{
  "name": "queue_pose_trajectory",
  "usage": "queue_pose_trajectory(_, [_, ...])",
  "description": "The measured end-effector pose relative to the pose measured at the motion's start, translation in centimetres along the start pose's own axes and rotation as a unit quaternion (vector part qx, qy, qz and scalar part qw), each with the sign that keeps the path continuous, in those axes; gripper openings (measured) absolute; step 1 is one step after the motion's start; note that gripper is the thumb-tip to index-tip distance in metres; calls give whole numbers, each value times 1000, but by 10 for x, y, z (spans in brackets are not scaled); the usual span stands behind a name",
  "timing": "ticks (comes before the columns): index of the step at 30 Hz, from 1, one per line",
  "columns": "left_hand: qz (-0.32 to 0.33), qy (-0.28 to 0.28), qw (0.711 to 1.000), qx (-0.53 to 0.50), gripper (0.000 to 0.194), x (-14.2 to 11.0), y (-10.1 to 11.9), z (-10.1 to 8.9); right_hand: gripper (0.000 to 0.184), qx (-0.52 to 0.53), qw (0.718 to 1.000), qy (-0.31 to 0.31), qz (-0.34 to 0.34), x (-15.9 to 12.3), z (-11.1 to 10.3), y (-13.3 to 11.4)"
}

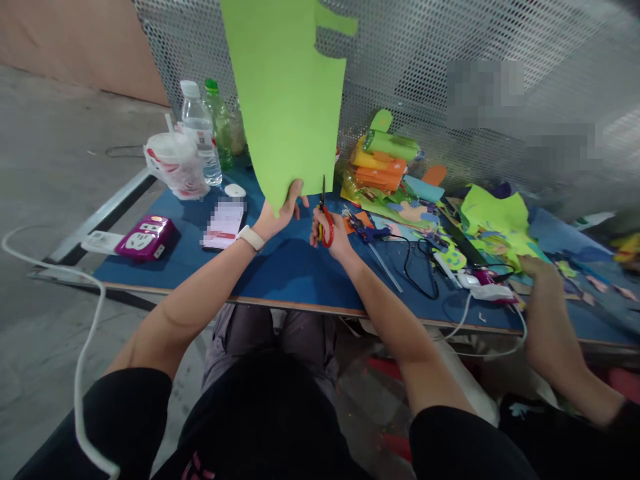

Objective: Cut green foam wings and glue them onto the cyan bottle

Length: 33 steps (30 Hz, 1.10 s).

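A large green paper sheet [287, 100] stands upright in front of me, with a notch and a narrow strip at its upper right. My left hand [286, 205] grips its lower edge, the thumb in front. In my right hand [330, 233] is a pair of scissors [327, 227] with red handles. The dark blades point up near the sheet's lower right corner; whether they touch the paper I cannot tell. A phone [225, 223] lies on the blue table [295, 280] beside my left wrist. A blue glue gun [367, 232] lies to the right of my right hand.
A bagged cup [175, 163], a water bottle [200, 133] and a green bottle [219, 123] stand back left, with a purple socket block [146, 238] in front. Coloured paper scraps [413, 210] and cables fill the right. Another person's arm [553, 327] reaches in there.
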<state>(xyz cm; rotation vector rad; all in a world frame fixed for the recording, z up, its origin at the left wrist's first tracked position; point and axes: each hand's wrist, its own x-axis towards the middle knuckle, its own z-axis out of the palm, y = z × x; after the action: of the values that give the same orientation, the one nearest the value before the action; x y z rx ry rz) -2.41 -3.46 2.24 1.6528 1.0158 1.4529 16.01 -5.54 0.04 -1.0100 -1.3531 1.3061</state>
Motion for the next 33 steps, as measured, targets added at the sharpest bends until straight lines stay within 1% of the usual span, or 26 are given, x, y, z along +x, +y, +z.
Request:
queue_pose_trajectory(2, [-2, -6, 1000, -2, 71, -1, 0, 1, 81, 5, 1000, 1, -5, 0, -1, 0])
queue_pose_trajectory(5, [-5, -3, 1000, -5, 67, 0, 1, 2, 79, -14, 1000, 7, -17, 0, -1, 0])
queue_pose_trajectory(9, [-14, 7, 1000, -7, 70, 1, 3, 3, 79, -49, 999, 12, -16, -2, 1, -1])
queue_pose_trajectory(14, [-34, 6, 999, -21, 73, 1, 3, 3, 80, -46, 999, 16, -8, -2, -1, -4])
queue_pose_trajectory(18, [-34, -18, 999, -22, 76, -1, 2, 4, 78, -26, 1000, 12, 10, -2, -5, -7])
queue_pose_trajectory(21, [-38, -34, 999, -19, 78, -1, 1, 4, 81, -25, 1000, 16, 0, -2, -5, -8])
queue_pose_trajectory(26, [-33, -33, 998, -35, 71, 1, -1, 3, 83, -40, 999, 22, -25, -2, -4, -7])
queue_pose_trajectory(30, [-53, -35, 998, -26, 68, 1, 0, 3, 82, -15, 1000, 15, -3, -2, -6, -8])
queue_pose_trajectory(33, [-57, -51, 997, -21, 67, 0, -1, 4, 78, -13, 1000, 17, 3, 0, -9, -9])
